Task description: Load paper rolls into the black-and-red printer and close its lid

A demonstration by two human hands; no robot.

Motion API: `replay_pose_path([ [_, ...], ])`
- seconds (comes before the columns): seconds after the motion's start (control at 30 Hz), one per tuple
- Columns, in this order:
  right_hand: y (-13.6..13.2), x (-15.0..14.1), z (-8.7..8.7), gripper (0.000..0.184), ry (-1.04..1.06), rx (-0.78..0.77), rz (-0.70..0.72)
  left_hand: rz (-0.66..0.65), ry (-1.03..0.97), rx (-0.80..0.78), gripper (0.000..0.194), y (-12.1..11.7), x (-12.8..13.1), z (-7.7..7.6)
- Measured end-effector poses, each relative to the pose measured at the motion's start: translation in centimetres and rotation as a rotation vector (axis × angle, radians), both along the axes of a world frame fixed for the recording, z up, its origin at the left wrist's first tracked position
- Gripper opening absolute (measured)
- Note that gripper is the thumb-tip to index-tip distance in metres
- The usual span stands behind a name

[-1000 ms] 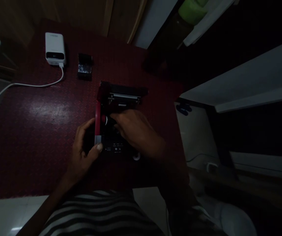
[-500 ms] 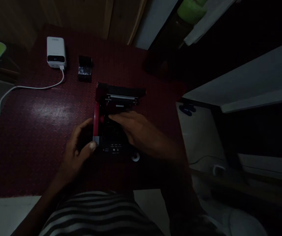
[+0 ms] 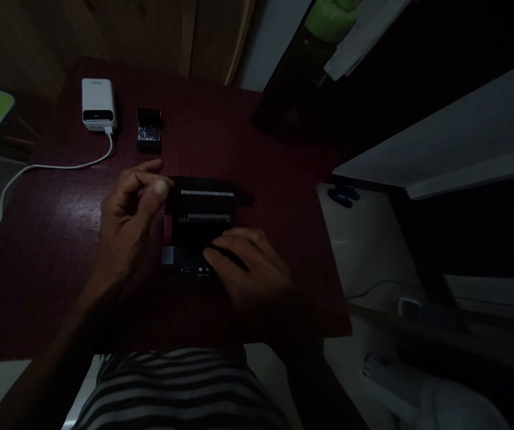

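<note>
A small black and red device that looks like a portable printer (image 3: 180, 258) lies on the table in front of me, its black lid (image 3: 203, 183) raised at the far side. A pale roller bar shows inside. At the lid's left end is my left hand (image 3: 127, 212), thumb and fingertips brought together on its edge. My right hand (image 3: 254, 266) covers the right side of the body, fingers bent and thumb over the front panel, seemingly gripping it. Dim light hides the inside and the undersides of my fingers.
The table has a dark red woven-pattern top (image 3: 284, 191). Toward the back left stand a white power bank (image 3: 98, 101) with a plugged-in white cable (image 3: 60, 167) and a small black object (image 3: 149, 130). A green-capped bottle (image 3: 329, 21) stands at the back right.
My left hand has risen from the device's front left corner to the lid's left end. My right hand has drawn back from inside to the right front. The lid's angle looks changed.
</note>
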State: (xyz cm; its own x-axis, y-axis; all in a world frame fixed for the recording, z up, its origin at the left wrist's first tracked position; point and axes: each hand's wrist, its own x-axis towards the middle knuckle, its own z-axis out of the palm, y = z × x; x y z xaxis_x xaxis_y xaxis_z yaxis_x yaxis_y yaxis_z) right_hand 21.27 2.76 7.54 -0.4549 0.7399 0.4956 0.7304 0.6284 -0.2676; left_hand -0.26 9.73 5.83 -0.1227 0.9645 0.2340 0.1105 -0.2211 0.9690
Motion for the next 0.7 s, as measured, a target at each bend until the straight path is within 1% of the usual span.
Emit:
replay_pose_path([
  [0.07,-1.0,-0.3,-0.4,0.022,-0.052,0.048,-0.060,0.015,-0.013,-0.084,0.019,-1.6,0.2,-0.4],
  [0.1,-1.4,-0.4,-0.6,0.022,-0.069,0.074,-0.075,0.005,-0.035,-0.133,0.020,-2.4,0.2,-0.7],
  [0.17,-1.7,-0.5,-0.8,0.019,-0.081,0.104,-0.107,-0.006,-0.086,-0.202,0.038,-3.7,0.4,-1.3],
  [0.23,-1.8,-0.5,-0.9,0.015,-0.067,0.083,-0.129,-0.023,-0.129,-0.276,0.058,-4.5,0.5,-1.8],
  [0.3,-1.7,-0.4,-1.0,0.014,-0.040,0.038,-0.119,-0.042,-0.155,-0.338,0.065,-4.9,0.5,-2.2],
  [0.37,-1.7,-0.4,-1.0,0.017,-0.027,0.005,-0.095,-0.056,-0.158,-0.354,0.066,-5.0,0.5,-2.2],
  [0.5,-1.7,-0.5,-0.9,0.021,-0.026,-0.035,-0.102,-0.078,-0.139,-0.320,0.065,-5.0,0.6,-2.0],
  [0.7,-1.5,-0.7,-1.1,0.020,0.041,-0.030,-0.096,-0.060,-0.149,-0.366,0.067,-5.3,0.8,-1.6],
])
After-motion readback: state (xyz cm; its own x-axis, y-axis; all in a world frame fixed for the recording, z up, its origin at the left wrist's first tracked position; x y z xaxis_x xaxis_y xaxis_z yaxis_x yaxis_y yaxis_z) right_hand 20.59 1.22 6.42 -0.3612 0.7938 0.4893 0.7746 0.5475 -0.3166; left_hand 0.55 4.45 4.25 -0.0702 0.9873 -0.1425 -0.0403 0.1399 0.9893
